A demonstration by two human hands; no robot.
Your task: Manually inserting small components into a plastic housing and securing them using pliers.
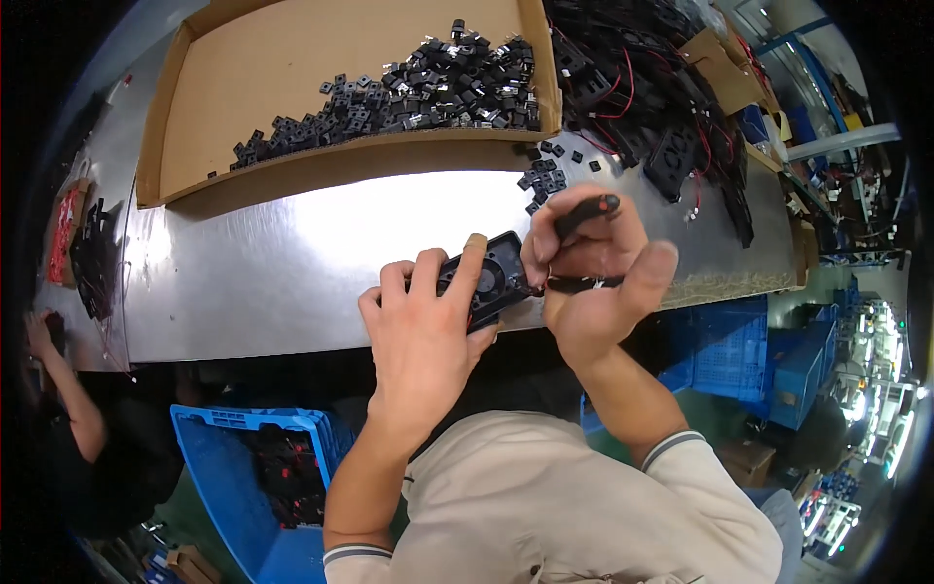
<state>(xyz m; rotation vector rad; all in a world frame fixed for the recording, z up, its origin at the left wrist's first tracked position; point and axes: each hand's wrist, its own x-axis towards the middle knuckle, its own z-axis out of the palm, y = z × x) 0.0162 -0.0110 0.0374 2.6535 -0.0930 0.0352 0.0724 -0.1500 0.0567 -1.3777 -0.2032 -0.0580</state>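
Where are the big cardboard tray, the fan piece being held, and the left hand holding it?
Cardboard tray (277, 73), head view: bare inside bottom.
Held fan piece (488, 280), head view: central hub.
Left hand (420, 329), head view: its back.

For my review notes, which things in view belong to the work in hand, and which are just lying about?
In use, or probably related:
black fan unit, held by the left hand
black-handled tool, in the right hand
small black parts in the cardboard tray

Apparently just lying about:
left blue crate
far-left red things
right-hand blue crates
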